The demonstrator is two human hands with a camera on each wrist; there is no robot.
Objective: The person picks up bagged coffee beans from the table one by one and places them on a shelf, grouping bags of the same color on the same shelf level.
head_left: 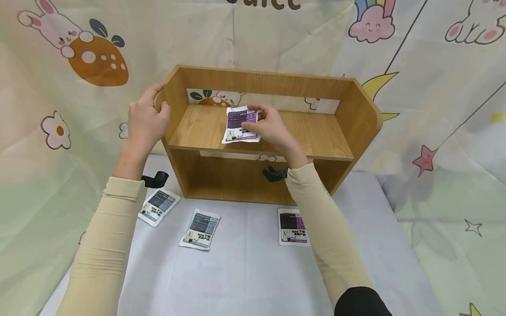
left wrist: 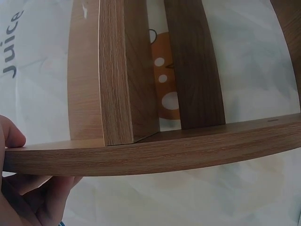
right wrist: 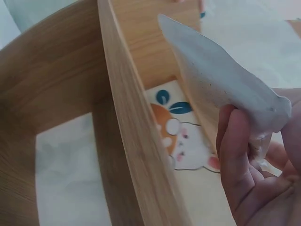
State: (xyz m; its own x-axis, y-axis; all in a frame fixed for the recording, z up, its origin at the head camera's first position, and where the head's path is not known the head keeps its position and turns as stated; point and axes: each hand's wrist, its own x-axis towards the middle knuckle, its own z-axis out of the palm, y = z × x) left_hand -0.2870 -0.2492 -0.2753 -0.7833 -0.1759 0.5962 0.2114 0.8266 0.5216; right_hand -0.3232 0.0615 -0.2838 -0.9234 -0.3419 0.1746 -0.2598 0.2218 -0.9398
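A small wooden shelf unit point(head_left: 348, 109) stands on a table covered in white cloth. My left hand point(head_left: 145, 117) grips the top front corner of its left side panel point(left wrist: 141, 157); thumb and fingers wrap the board edge in the left wrist view. My right hand point(head_left: 269, 126) holds a purple-and-white packet point(head_left: 240, 125) over the upper shelf board point(head_left: 316, 136), fingers pinching its right edge. In the right wrist view the packet's white back point(right wrist: 221, 80) rises from my fingers point(right wrist: 235, 155).
Three more packets lie on the white cloth point(head_left: 245, 272) in front of the shelf: two dark ones point(head_left: 158, 206) point(head_left: 200, 229) at left, a purple one point(head_left: 292, 227) at right. Patterned cartoon fabric hangs behind and at both sides.
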